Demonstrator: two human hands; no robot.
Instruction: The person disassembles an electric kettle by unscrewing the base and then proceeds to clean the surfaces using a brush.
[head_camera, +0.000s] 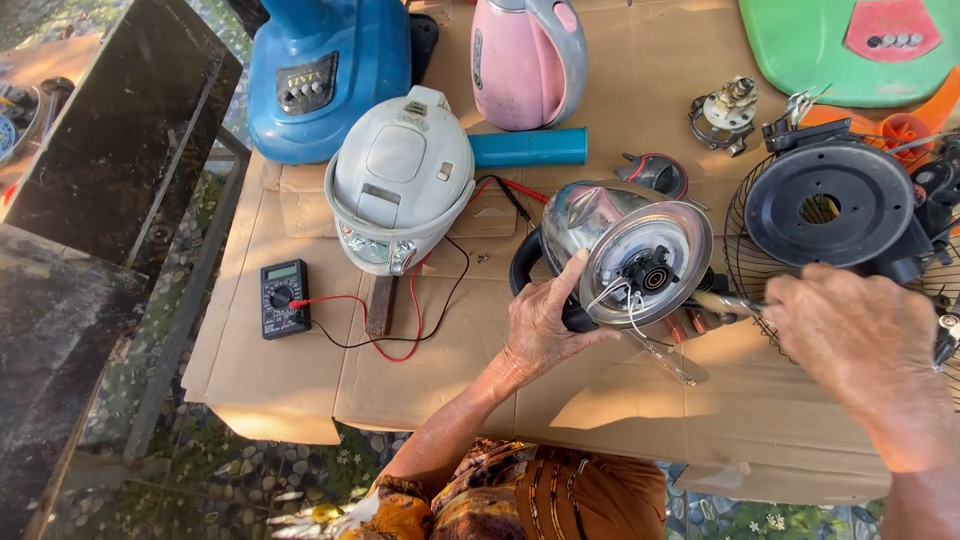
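The steel kettle (640, 255) lay on its side near the right part of the cardboard-covered worktop (420, 390), its round base turned up toward my camera, with loose white wires hanging from the black connector in the middle. My left hand (545, 325) steadied it from the left, thumb up on the base rim and fingers bent around the black handle; those fingers were mostly hidden under the body. My right hand (850, 340) came in from the right with the wrist bent, its grip clenched on a thin metal tool (725, 302). I could not make out what kind of tool it was, since the palm covered its handle. Its tip reached the base edge. Behind the right hand stood a black fan motor housing (830, 205) on a wire guard, cut off by the picture edge. Farther left were a white rice cooker (400, 180) and a black multimeter (284, 297) with red and black leads.
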